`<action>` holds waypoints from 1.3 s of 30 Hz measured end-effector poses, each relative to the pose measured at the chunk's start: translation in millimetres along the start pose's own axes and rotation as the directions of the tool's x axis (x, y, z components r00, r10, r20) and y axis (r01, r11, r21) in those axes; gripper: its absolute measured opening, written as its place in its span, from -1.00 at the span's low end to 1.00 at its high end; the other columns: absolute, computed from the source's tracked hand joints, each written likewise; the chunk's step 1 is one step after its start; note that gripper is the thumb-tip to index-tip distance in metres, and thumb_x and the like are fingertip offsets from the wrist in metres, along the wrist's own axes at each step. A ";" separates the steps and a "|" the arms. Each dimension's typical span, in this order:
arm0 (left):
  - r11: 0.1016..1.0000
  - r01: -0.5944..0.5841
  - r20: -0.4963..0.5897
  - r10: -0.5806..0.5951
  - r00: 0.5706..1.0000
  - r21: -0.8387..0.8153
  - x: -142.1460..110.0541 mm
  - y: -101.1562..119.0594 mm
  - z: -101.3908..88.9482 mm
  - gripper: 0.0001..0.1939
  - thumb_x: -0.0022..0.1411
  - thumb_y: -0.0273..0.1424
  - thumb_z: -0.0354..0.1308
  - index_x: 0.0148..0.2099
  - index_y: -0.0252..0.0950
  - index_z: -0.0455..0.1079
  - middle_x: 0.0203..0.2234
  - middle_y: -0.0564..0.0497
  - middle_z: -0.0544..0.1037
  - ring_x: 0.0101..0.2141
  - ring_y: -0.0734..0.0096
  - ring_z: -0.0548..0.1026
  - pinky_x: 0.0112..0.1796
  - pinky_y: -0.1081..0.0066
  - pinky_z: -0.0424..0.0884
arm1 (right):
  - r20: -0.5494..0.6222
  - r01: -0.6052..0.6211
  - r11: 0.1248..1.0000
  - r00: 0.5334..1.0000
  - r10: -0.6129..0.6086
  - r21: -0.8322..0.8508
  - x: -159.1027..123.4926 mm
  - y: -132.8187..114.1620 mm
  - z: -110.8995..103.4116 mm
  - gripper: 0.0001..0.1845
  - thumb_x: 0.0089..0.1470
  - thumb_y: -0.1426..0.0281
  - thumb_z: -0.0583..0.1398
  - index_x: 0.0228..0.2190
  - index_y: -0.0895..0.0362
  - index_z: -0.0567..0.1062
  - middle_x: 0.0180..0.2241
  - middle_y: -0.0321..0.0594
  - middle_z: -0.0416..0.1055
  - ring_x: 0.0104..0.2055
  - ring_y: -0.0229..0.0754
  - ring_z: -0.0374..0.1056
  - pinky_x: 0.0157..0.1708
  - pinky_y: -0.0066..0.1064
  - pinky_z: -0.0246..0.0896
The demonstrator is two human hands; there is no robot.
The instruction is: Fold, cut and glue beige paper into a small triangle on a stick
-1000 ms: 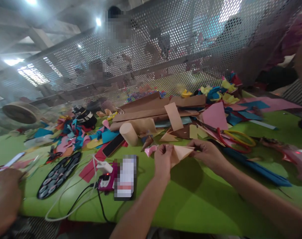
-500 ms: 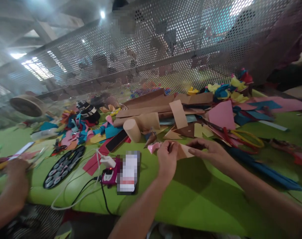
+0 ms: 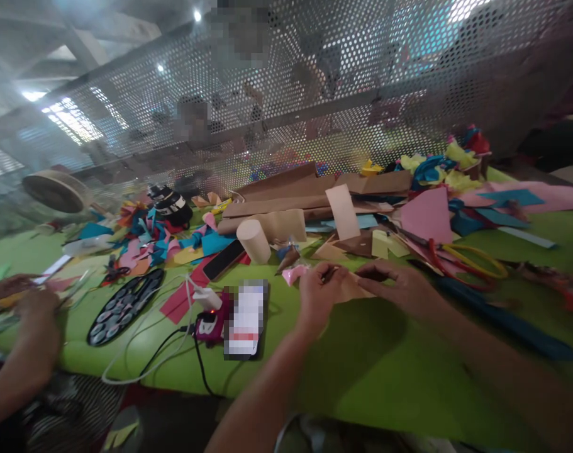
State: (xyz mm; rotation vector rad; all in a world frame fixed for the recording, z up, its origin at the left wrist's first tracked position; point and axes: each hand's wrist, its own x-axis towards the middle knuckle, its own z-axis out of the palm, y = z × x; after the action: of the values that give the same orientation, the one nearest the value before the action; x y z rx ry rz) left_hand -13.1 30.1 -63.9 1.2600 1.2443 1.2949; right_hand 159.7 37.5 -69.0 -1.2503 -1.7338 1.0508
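Note:
Between both hands is a small piece of tan paper [image 3: 353, 288], held just above the green tabletop [image 3: 361, 371]. My left hand [image 3: 320, 290] is closed on its left end, fingers curled in. At the right end, my right hand [image 3: 394, 283] pinches the paper between thumb and fingers. A small pink piece [image 3: 294, 274] lies just left of my left hand. Behind the hands are a loose tan paper strip [image 3: 343, 212], a tan roll [image 3: 253, 241] standing on end and a pink sheet [image 3: 426, 215].
Red and yellow-handled scissors [image 3: 465, 264] lie to the right. Left of my arm are a phone [image 3: 245, 321], a purple power block [image 3: 211, 324] with cables and a black palette [image 3: 124, 308]. Another person's hand [image 3: 36, 296] works at far left. A perforated panel [image 3: 286, 113] stands behind.
The tan paper between my hands is folded or turned, so less of its face shows. My right hand has come slightly nearer my left. The whole view has shifted a little.

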 end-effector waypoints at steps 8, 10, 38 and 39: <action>0.997 0.026 0.154 -0.036 0.987 0.068 5.6 -6.0 -4.6 -0.74 0.09 -0.19 0.25 -0.44 -0.30 0.50 -0.53 0.05 0.48 -0.44 0.43 0.35 -0.37 0.43 0.26 | 0.009 -0.047 0.999 0.999 0.047 0.019 1.2 4.2 -1.8 -0.58 -0.03 -0.03 0.27 -0.52 0.08 0.58 -0.55 -0.27 0.45 -0.46 -0.15 0.32 -0.47 -0.35 0.16; 0.997 0.057 0.195 -0.067 0.979 0.054 7.2 -6.5 -8.6 -0.70 0.11 -0.15 0.23 -0.40 -0.31 0.50 -0.49 0.03 0.50 -0.42 0.42 0.36 -0.37 0.43 0.26 | 0.004 -0.041 0.999 0.999 0.041 0.001 1.5 3.1 -4.1 -0.56 -0.04 -0.06 0.26 -0.53 0.07 0.58 -0.56 -0.27 0.44 -0.47 -0.15 0.31 -0.48 -0.35 0.15; 0.989 0.065 0.210 -0.091 0.973 0.129 13.7 -8.7 -25.4 -0.77 0.19 -0.20 0.16 -0.32 -0.27 0.44 -0.43 0.06 0.48 -0.35 0.38 0.36 -0.29 0.41 0.25 | -0.042 -0.098 0.990 0.994 0.102 0.104 1.3 -1.9 -9.4 -0.40 -0.25 -0.21 0.35 -0.55 0.11 0.55 -0.54 -0.21 0.47 -0.44 -0.14 0.33 -0.43 -0.33 0.16; 0.989 0.056 0.188 -0.082 0.979 0.137 14.1 -9.2 -25.6 -0.77 0.20 -0.20 0.15 -0.32 -0.26 0.44 -0.42 0.05 0.49 -0.34 0.38 0.37 -0.28 0.41 0.25 | -0.040 -0.099 0.988 0.994 0.105 0.121 1.5 -1.0 -9.5 -0.40 -0.25 -0.19 0.36 -0.53 0.11 0.56 -0.53 -0.21 0.47 -0.44 -0.15 0.33 -0.42 -0.34 0.16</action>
State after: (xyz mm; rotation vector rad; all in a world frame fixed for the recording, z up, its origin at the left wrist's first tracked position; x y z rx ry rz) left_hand -39.8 43.2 -71.1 1.3878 1.2381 1.0284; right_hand 167.6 40.7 -64.3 -1.2888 -1.5634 1.1576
